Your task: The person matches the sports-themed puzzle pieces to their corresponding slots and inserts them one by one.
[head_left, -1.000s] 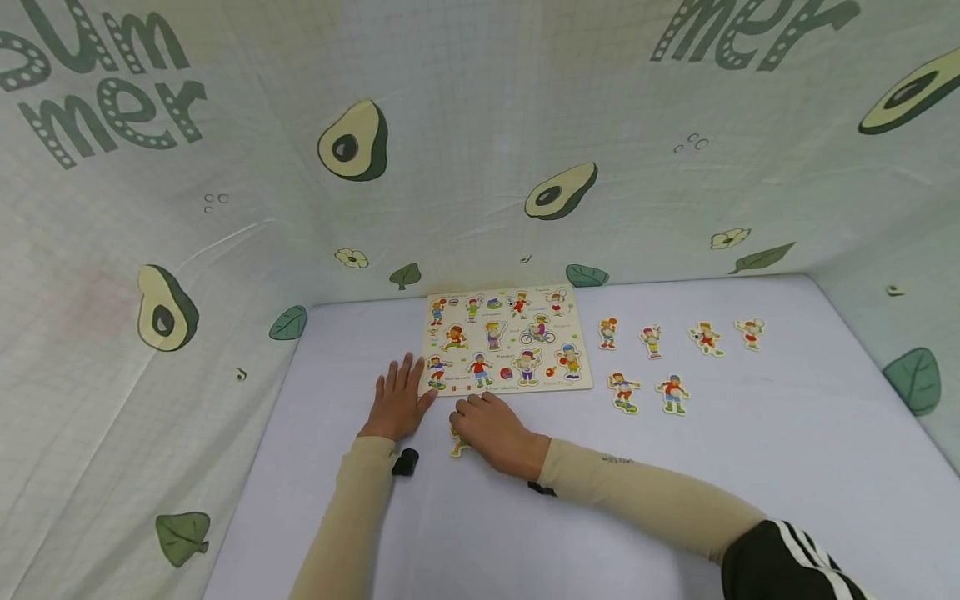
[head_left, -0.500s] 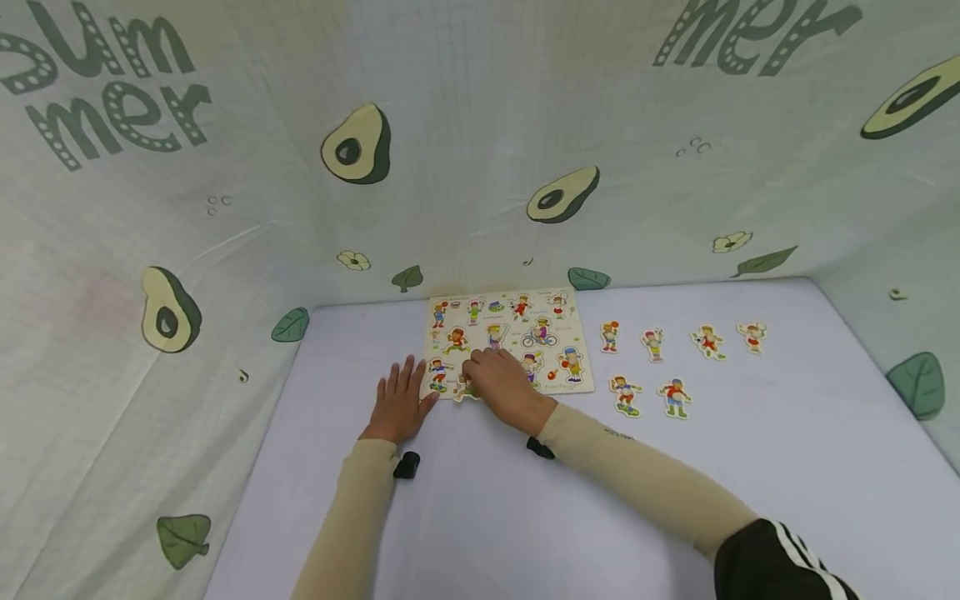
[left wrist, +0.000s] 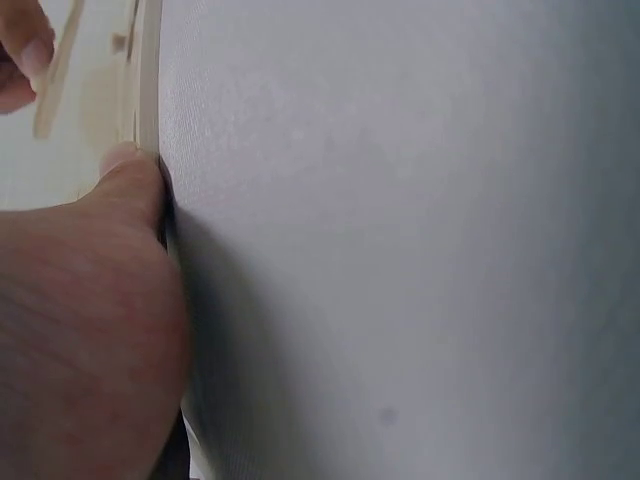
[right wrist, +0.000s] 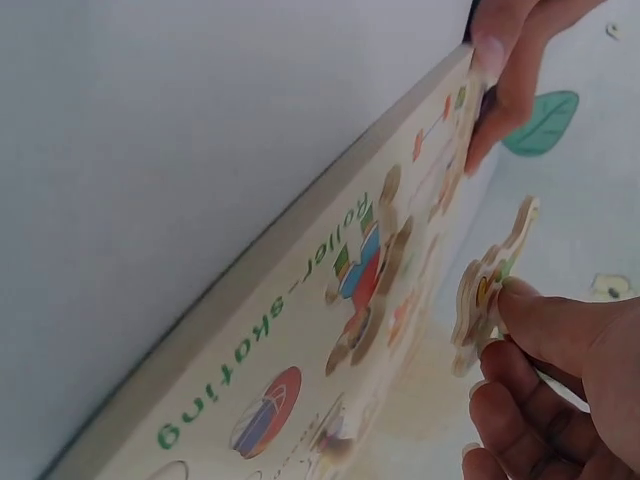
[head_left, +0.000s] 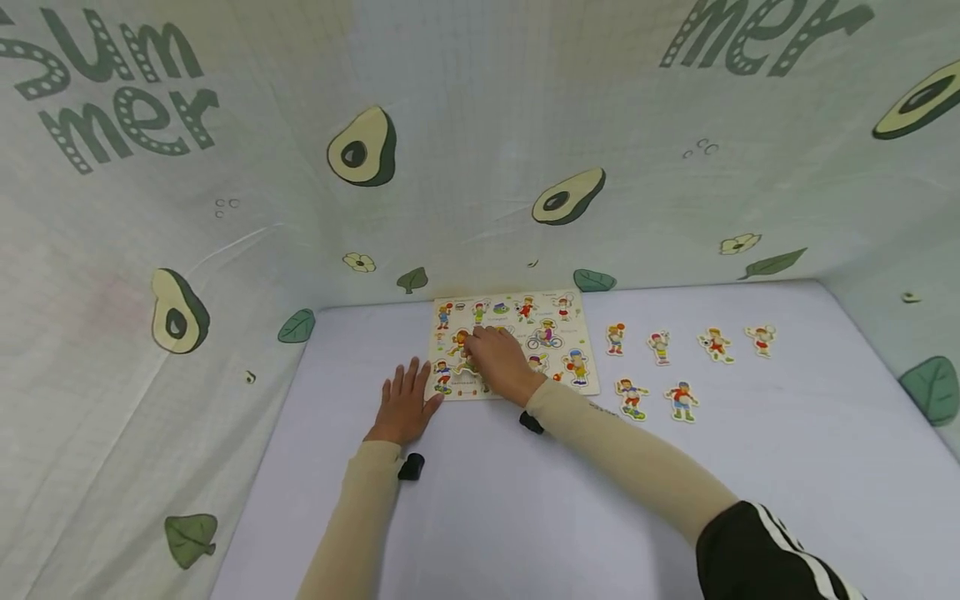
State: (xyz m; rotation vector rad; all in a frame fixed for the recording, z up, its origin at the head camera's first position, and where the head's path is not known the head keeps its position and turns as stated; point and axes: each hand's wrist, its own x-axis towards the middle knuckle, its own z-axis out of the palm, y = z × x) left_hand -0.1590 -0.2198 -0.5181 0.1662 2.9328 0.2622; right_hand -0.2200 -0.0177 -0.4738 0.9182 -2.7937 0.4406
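In the head view a wooden puzzle board (head_left: 555, 389) printed with sports figures lies at the back of the table. My right hand (head_left: 504, 364) is over its left-middle part and pinches a figure-shaped wooden puzzle piece (right wrist: 488, 285) between thumb and fingers. The right wrist view shows this piece tilted and apart from the board, whose recess (right wrist: 365, 285) above the word "Roller-skating" faces the camera. My left hand (head_left: 402, 406) lies flat, fingers spread, at the board's front left corner. Its thumb (left wrist: 128, 180) rests on the board's edge in the left wrist view.
Several loose figure pieces lie right of the board, among them a basketball player (head_left: 616, 339), a skateboarder (head_left: 632, 399) and a roller skater (head_left: 682, 402). A printed cloth (head_left: 465, 233) hangs close behind the board, and more cloth rises at both sides.
My right hand has lifted the piece from the table in front of the board and carried it forward over the board. My left hand stays at the corner.
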